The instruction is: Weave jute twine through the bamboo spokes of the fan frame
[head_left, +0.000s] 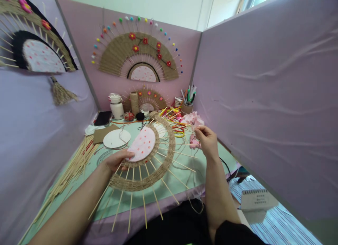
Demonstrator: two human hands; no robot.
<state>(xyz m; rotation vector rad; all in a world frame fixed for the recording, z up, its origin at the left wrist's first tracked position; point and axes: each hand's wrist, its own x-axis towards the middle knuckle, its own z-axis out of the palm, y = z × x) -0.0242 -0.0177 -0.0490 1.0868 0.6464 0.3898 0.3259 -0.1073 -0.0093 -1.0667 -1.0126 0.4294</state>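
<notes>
My left hand (117, 159) grips a half-made fan (155, 167) by its pink dotted centre (144, 143), thumb on top. The fan has a band of woven jute and bare wooden skewers sticking out toward me and to the right. It is held tilted above the green mat (185, 178). My right hand (207, 139) is raised to the right of the fan, fingers pinched on a thin jute string (185, 143) that runs back to the weave.
A white card disc (116, 138) and brown card lie behind the fan. A bundle of skewers (74, 167) lies along the left. A white bottle (116, 106), twine spool (134, 102), pen cup (187, 106) and coloured sticks crowd the back. Finished fans hang on the purple partitions.
</notes>
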